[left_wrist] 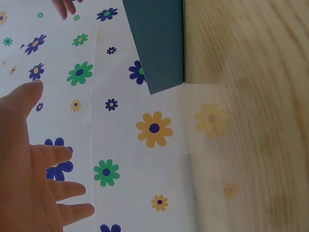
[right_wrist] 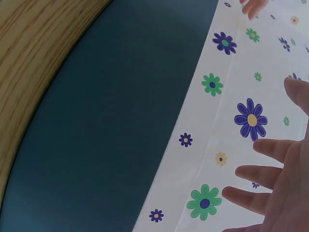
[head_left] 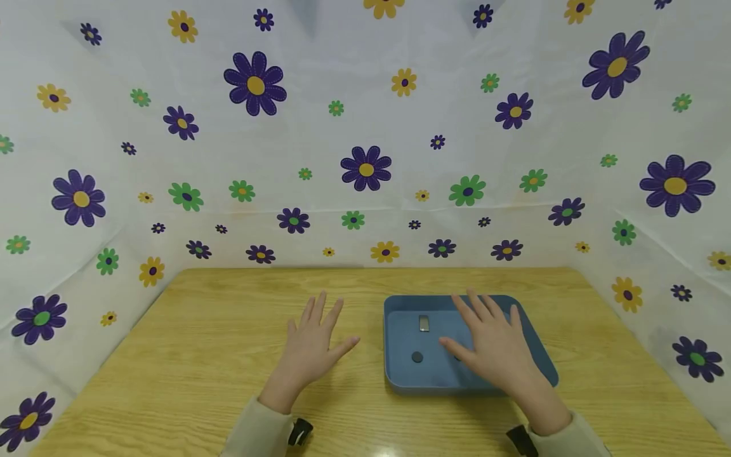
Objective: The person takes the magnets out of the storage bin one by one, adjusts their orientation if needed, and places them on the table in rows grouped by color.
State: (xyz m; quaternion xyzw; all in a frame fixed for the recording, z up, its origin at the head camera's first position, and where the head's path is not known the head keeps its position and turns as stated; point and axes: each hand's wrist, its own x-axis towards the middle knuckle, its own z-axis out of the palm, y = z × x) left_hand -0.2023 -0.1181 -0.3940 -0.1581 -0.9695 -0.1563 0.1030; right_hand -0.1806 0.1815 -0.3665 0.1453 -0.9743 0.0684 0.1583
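My left hand (head_left: 311,349) hovers over the table with its fingers spread, to the left of a blue tray (head_left: 394,383), holding nothing. Over the right part of the tray is my right hand (head_left: 497,349), fingers also spread and nothing in its grasp. A small silver rectangular piece (head_left: 424,324) lies on the tray floor near the back. In front of it rests a dark round disc (head_left: 417,357). Another small dark thing (head_left: 457,358) shows beside my right thumb, mostly hidden by it. Both wrist views show the fingers extended.
The tray stands right of centre on a light wooden table (head_left: 228,330). A white cloth (head_left: 320,146) printed with flowers rises behind the table and along both sides. Dark straps (head_left: 300,431) sit at the sleeve cuffs.
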